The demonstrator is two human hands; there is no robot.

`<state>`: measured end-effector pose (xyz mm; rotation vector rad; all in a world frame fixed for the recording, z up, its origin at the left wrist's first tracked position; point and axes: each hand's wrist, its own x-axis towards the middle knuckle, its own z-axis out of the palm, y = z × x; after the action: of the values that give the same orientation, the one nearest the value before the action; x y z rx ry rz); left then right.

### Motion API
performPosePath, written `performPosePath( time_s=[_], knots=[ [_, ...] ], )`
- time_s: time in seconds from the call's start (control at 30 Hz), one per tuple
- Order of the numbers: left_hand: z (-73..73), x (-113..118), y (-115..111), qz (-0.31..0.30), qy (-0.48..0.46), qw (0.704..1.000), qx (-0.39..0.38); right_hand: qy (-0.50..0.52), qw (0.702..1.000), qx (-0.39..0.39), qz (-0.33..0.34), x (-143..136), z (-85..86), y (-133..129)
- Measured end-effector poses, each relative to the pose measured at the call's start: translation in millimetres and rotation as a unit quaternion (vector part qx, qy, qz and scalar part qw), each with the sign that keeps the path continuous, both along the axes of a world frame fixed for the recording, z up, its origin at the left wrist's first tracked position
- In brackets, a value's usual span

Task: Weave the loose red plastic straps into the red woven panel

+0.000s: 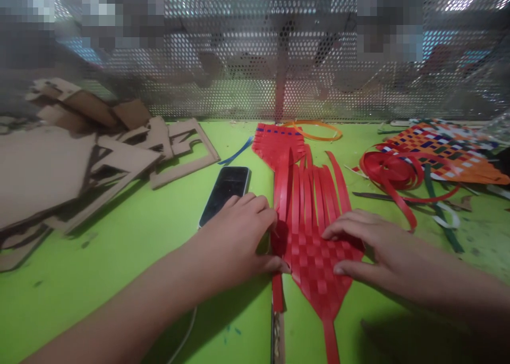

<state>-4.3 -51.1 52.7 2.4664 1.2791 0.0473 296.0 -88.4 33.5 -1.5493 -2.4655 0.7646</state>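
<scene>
A red woven piece (319,257) lies on the green table, its loose strips fanned toward the far side and one tail toward me. My left hand (249,231) is at its left edge, fingers curled over red strips and the thumb touching the weave; what the fingertips hold is partly hidden. On the right edge rests my right hand (366,242), thumb and fingers apart, fingertips on the weave. Beyond the strips lies a second red woven piece (277,143) with a blue dashed line.
A phone (226,189) with a white cable lies beside my left hand. Cardboard pieces (43,162) are piled at left. At right are a red strip coil (392,170), a dark pointed tool (372,196) and a multicoloured weave (446,149). A perforated metal screen (239,61) stands behind.
</scene>
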Motion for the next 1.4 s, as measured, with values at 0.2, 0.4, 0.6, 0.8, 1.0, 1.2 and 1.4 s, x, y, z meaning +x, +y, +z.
performPosePath(
  time_s=[0.2, 0.4, 0.6, 0.8, 1.0, 1.2, 1.4],
  knots=[
    [0.5, 1, -3, -0.001, -0.034, 0.999, 0.021, 0.017, 1.000, -0.014, 0.007, 0, 2.2, 3],
    [-6.9, 7, -5, -0.001, -0.046, 0.998, 0.049, 0.011, 0.999, 0.022, -0.021, 5, -5.6, 8],
    [-10.1, 10, -3, 0.011, -0.020, 1.000, 0.021, -0.017, 0.998, 0.058, -0.023, 4, -6.1, 7],
    [-10.4, 9, -5, 0.012, -0.032, 0.999, 0.022, -0.021, 0.997, 0.062, -0.036, 1, -4.5, 5],
    [-9.5, 9, -4, 0.009, -0.023, 1.000, 0.019, -0.034, 0.993, 0.099, -0.048, 2, -7.5, 4],
    [-10.5, 9, -3, 0.003, -0.019, 1.000, 0.020, -0.019, 0.993, 0.110, -0.033, 1, -8.8, 3],
    [-14.7, 6, -5, -0.015, -0.037, 0.999, 0.029, -0.014, 0.996, 0.073, -0.052, 1, -8.4, 2]
  ],
)
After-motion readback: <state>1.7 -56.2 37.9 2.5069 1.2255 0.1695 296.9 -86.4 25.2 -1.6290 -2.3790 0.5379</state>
